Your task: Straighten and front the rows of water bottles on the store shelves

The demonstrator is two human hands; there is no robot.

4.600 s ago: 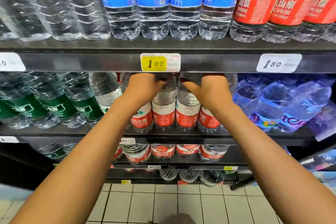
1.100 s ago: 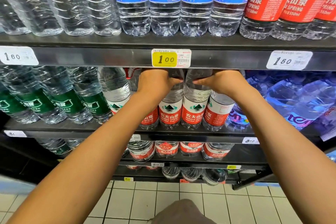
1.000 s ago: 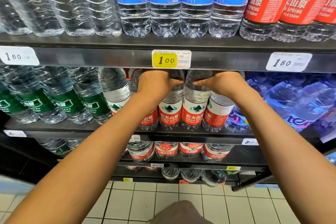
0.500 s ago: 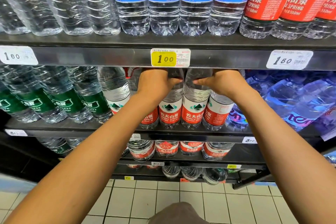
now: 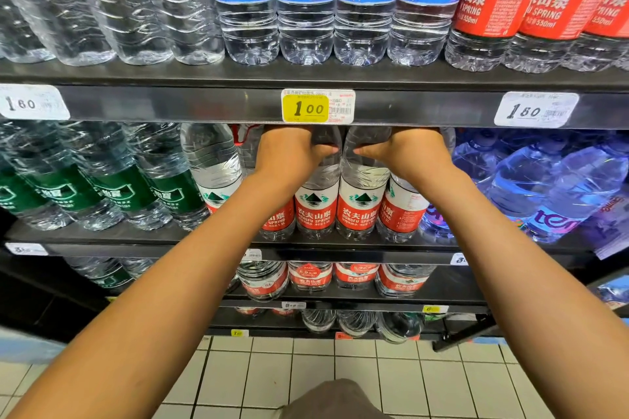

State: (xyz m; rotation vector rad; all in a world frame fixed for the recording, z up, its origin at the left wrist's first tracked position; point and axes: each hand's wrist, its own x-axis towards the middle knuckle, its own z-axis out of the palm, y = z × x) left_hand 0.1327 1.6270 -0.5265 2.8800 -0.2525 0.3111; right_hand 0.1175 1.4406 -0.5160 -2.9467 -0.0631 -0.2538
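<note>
A row of red-labelled water bottles stands on the middle shelf point(image 5: 204, 250) under the yellow 1.00 price tag point(image 5: 305, 108). My left hand point(image 5: 289, 155) grips the upper part of one red-labelled bottle point(image 5: 315, 207), thumb across its shoulder. My right hand point(image 5: 405, 155) grips the neighbouring red-labelled bottle point(image 5: 362, 207) the same way. Both labels face forward. The bottle necks and my fingertips are hidden behind the shelf edge above. Another red-labelled bottle point(image 5: 403, 211) to the right is turned sideways.
Green-labelled bottles point(image 5: 112, 187) fill the middle shelf's left, blue-tinted bottles point(image 5: 551, 187) its right. Above stand clear bottles point(image 5: 136, 10), blue PURE bottles point(image 5: 306, 3) and red-labelled bottles point(image 5: 510, 7). Lower shelves hold large red-labelled jugs point(image 5: 311, 277). White floor tiles point(image 5: 374, 371) lie below.
Since 4.6 s ago both hands have stayed on the two middle bottles, whose labels now face forward. Over the last second nothing has visibly moved.
</note>
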